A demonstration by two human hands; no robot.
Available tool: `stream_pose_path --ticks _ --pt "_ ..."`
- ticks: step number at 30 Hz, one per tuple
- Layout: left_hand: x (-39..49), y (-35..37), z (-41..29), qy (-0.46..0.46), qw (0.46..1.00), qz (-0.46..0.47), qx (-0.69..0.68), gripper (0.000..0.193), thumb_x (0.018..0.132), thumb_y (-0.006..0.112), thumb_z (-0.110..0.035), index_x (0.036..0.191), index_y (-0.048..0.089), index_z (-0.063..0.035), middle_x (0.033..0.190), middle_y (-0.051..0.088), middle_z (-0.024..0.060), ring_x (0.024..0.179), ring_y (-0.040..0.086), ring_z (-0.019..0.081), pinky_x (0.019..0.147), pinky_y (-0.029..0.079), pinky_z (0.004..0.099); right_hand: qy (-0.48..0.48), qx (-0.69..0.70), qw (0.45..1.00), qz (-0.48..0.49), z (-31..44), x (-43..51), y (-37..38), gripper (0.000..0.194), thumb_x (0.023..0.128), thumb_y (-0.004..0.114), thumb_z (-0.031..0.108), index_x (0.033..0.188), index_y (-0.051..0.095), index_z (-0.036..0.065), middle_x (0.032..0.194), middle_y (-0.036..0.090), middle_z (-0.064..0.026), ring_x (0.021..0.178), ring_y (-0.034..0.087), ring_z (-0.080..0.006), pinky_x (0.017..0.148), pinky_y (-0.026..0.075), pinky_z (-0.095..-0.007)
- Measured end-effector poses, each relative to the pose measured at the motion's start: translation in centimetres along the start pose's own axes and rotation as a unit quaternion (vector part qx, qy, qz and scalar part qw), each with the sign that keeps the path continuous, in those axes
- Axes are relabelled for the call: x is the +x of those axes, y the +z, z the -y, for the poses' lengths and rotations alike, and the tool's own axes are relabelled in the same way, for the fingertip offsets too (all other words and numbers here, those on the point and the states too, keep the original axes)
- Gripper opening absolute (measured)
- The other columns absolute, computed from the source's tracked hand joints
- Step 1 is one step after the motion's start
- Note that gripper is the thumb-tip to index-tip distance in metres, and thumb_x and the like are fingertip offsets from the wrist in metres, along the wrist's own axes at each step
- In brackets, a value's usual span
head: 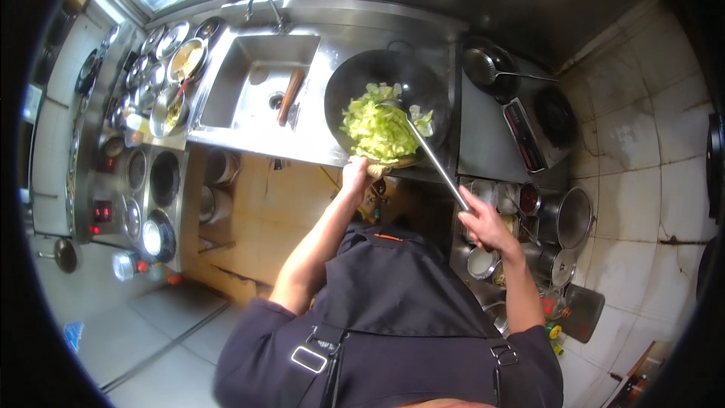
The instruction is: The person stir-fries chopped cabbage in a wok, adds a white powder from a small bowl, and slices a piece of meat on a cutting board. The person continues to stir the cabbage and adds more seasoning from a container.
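Note:
A large dark wok (pixel 427 76) holds a heap of chopped green leafy vegetable (pixel 379 130), with some pieces apart at its right side. At the wok's near edge, my left hand (pixel 357 177) is closed on a light cloth (pixel 376 170) around the handle. My right hand (pixel 486 221) grips the end of a long metal ladle (pixel 436 161), which slants up and left into the wok. Its head is partly hidden among the leaves.
Left of the wok is a steel sink (pixel 226 88) with a wooden-handled tool (pixel 291 96) inside. Pans and bowls crowd the far left counter. On the right stand a skimmer (pixel 524 75) over a dark pan, a portable stove (pixel 524 136), seasoning containers (pixel 529 198) and a steel pot (pixel 573 218).

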State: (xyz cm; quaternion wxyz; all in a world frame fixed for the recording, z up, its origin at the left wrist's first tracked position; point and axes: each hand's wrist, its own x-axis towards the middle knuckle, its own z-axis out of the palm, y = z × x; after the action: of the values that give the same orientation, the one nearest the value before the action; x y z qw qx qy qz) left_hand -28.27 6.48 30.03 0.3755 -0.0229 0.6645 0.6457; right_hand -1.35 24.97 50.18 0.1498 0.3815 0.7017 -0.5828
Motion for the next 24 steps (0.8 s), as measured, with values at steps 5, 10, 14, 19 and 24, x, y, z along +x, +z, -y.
stream_pose_path --ticks 5,10,14,19,24 --pt "-2.1 1.2 -4.0 -0.11 0.989 -0.052 -0.078 0.019 0.097 0.059 -0.016 0.11 0.06 -0.002 0.104 0.066 0.0105 0.088 0.07 0.0213 0.068 0.063 0.0366 -0.1 -0.198 0.974 -0.045 -2.5 2.3 0.0 0.072 0.091 0.064 0.024 0.159 0.041 0.014 0.078 0.06 -0.0157 0.079 0.065 -0.0241 0.083 0.052 -0.0384" --pt "-1.4 0.6 -3.0 -0.123 0.989 -0.018 -0.081 0.025 0.097 0.064 -0.018 0.115 0.061 -0.0012 0.105 0.069 0.012 0.088 0.071 0.0212 0.065 0.062 0.0342 -0.068 0.205 0.976 -0.03 -1.4 8.1 0.9 0.071 0.102 0.06 0.01 0.165 0.03 0.014 0.072 0.047 0.0032 0.046 0.041 -0.0043 0.036 0.038 -0.0252" --pt "0.3 0.7 -0.2 -0.061 0.991 -0.024 -0.114 0.022 0.098 0.066 -0.02 0.109 0.063 -0.0012 0.103 0.069 0.0128 0.081 0.073 0.0233 0.064 0.062 0.0396 -0.153 0.119 0.974 -0.12 -0.8 12.5 6.7 0.069 0.102 0.05 0.008 0.166 0.028 0.02 0.058 0.035 0.0055 0.039 0.036 -0.0063 0.033 0.033 -0.0268" --pt "1.0 1.1 1.4 -0.022 0.989 -0.031 -0.143 0.02 0.096 0.064 -0.022 0.1 0.065 -0.0022 0.083 0.067 0.0094 0.068 0.069 0.0207 0.054 0.055 0.0362 -0.248 -0.299 0.919 -0.073 -1.8 12.0 4.3 0.072 0.098 0.058 0.006 0.163 0.035 0.024 0.063 0.051 -0.0129 0.053 0.057 -0.0263 0.053 0.05 -0.0429" --pt "1.4 1.1 1.7 -0.042 0.992 -0.042 -0.109 0.026 0.099 0.062 -0.027 0.1 0.063 -0.0016 0.084 0.07 0.0085 0.065 0.066 0.0176 0.057 0.054 0.0336 -0.239 -0.528 0.787 -0.211 -3.4 8.8 -4.2 0.077 0.091 0.067 0.009 0.161 0.04 0.025 0.1 0.067 -0.0223 0.088 0.066 -0.0424 0.077 0.052 -0.0518"
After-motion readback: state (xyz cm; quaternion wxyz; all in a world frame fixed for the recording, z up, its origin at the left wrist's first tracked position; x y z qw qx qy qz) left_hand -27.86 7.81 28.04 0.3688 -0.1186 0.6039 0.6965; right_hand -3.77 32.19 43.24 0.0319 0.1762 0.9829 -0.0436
